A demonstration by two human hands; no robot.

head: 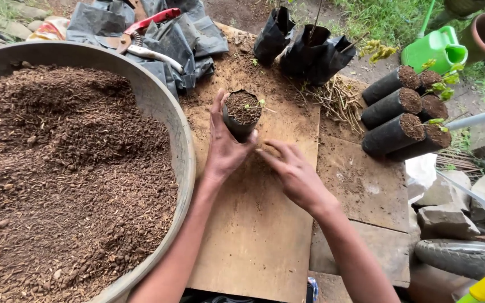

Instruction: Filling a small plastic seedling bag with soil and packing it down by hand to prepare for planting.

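Potting step, centre of frame: the left hand (224,147) holds a soil-filled black nursery bag (241,115) in a closed grip on the bench (265,235); the right hand (290,171), fingers loosely open, touches its base. Finished bags (394,120) lie upper right. Steadying it likely calls for gentle firming.

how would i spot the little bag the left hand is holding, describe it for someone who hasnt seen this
Start at the big round metal basin of brown potting mix on the left, then move right onto the wooden board. Near its top, the left hand grips a small black grow bag filled with soil. Unlike the filled bags lying stacked at the right, it stands upright, alone, with a tiny green sprout.
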